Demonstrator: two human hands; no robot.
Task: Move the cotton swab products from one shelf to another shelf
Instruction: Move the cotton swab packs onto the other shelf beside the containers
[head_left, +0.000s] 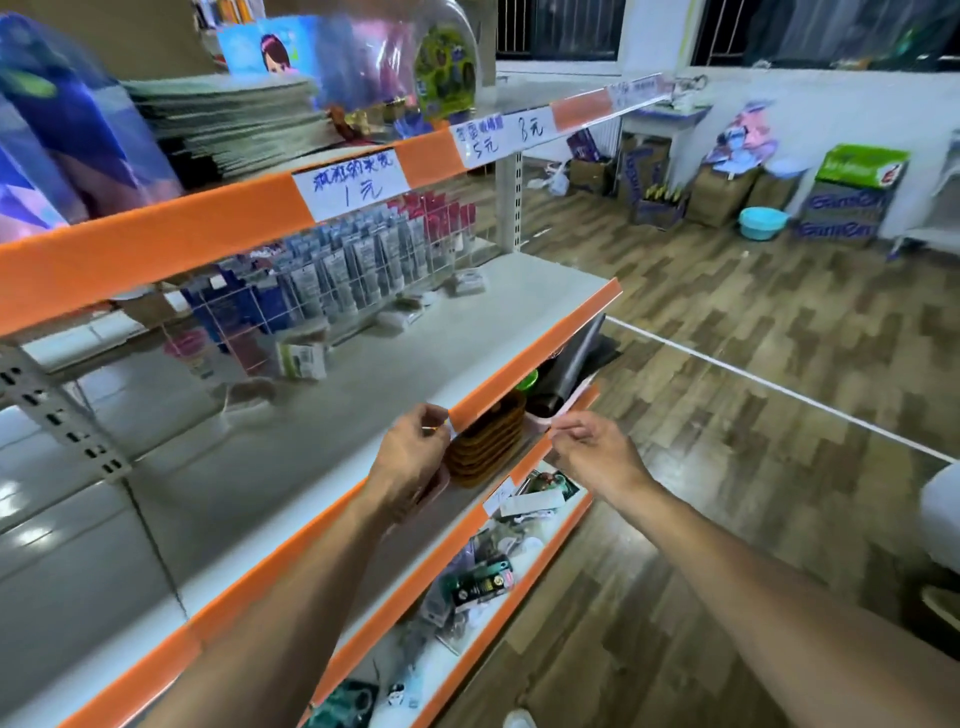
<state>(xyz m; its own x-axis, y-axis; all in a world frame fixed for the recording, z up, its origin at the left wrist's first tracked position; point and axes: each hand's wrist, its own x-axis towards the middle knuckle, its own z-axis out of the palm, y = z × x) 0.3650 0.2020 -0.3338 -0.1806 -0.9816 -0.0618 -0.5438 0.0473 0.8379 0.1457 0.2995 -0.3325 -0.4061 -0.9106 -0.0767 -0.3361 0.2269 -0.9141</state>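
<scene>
Two hands meet at the orange front edge of the middle shelf (545, 332). The left hand (410, 457) pinches something small and pale against that edge; the right hand (592, 447) pinches a thin pale strip just below it. Small packets (304, 358), too blurred to identify as cotton swabs, lie toward the back of that shelf.

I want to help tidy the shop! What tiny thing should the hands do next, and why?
Probably reach back along the middle shelf for a small packet. Both the left hand and right hand are at its orange front edge, seemingly holding no product, and the packets lie further in.
</scene>
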